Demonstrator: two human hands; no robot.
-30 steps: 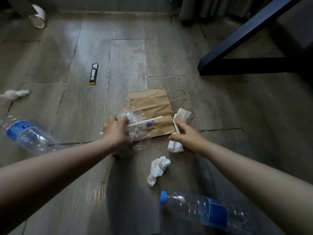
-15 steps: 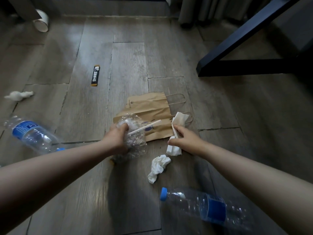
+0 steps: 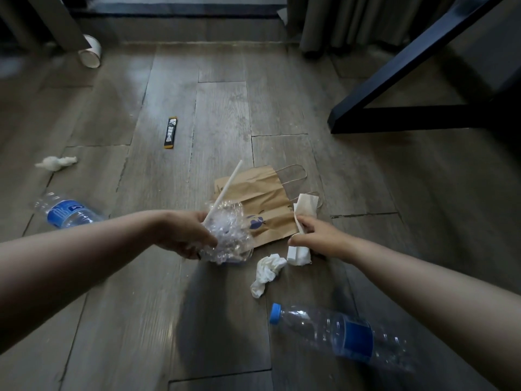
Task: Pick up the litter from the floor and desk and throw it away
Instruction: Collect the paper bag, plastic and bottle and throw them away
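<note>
The left hand [image 3: 186, 235] has its grip closed round a crushed clear plastic cup [image 3: 229, 238], thumb and fingers curled into the crinkled, glossy film, holding it just above the floor [image 3: 220, 108] of grey, wood-grained planks. A stiff white straw [image 3: 225, 190] sticks out of the cup and slants up and away over a flat brown paper bag [image 3: 262, 198], whose matte kraft surface is creased, carries a small blue print and ends in thin twisted-cord handles. At the bag's right edge, the right hand [image 3: 317, 235] pinches a folded white napkin [image 3: 298, 253] between thumb and curled fingers; one soft, layered end stands up past the fingers and the other hangs to the floor. Just beside that lower end lies a crumpled tissue [image 3: 267, 270], limp and wrinkled. Nearer the person, a clear water bottle [image 3: 332, 331] with a blue cap and blue label lies on its side. A second bottle [image 3: 67, 211] of the same ribbed plastic lies well apart on the left, beyond the left forearm. Farther out sit a twisted tissue [image 3: 55, 162], a slim black sachet [image 3: 170, 133] with a yellow end, and a white paper cup [image 3: 91, 53] tipped on its side. A dark, square-edged leg frame [image 3: 394, 66] angles across the upper right, with a pleated curtain [image 3: 352, 21] behind it.
</note>
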